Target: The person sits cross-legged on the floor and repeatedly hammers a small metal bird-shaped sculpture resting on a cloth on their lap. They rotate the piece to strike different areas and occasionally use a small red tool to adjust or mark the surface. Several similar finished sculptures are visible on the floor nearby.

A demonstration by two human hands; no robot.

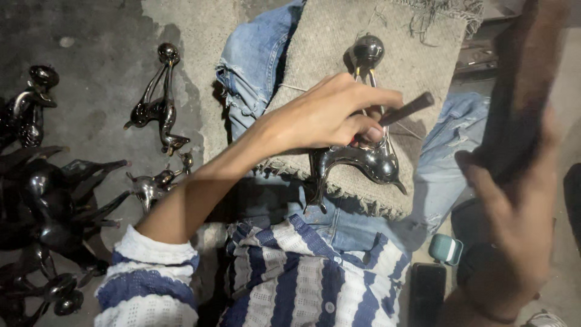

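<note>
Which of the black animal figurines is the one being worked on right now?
The glossy figurine on the burlap pad under the left hand; the other figurines lie untouched on the floor.

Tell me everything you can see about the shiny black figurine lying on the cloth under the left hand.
The figurine is glossy black, like polished metal or glazed ware, shaped like a long-necked animal. Its rounded body lies on a coarse beige cloth spread over the lap; thin legs point toward the person, and a slim neck runs up to a ball-shaped head. The left hand rests on its middle, holding a dark rod-like tool against it. The right hand is blurred and apart from it.
</note>
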